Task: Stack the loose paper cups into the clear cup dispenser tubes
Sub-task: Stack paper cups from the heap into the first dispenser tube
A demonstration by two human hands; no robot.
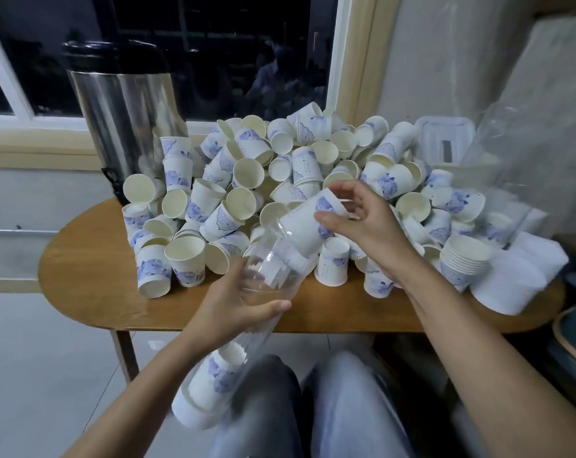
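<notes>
Head view: one clear plastic dispenser tube (268,272), tilted over the lap, is gripped by the left hand (237,305). One white, blue-flowered paper cup (304,223) is pinched at the tube's mouth by the right hand (365,223). Loose cups (247,180), too many to count, are heaped on the oval wooden surface (88,276).

White, blue-flowered paper cups (280,166) are heaped at all angles across the table (91,276). A clear tube (266,279) is held tilted over the table's front edge, a nested stack (213,381) lodged low inside and a single cup (304,226) entered at its mouth.
</notes>
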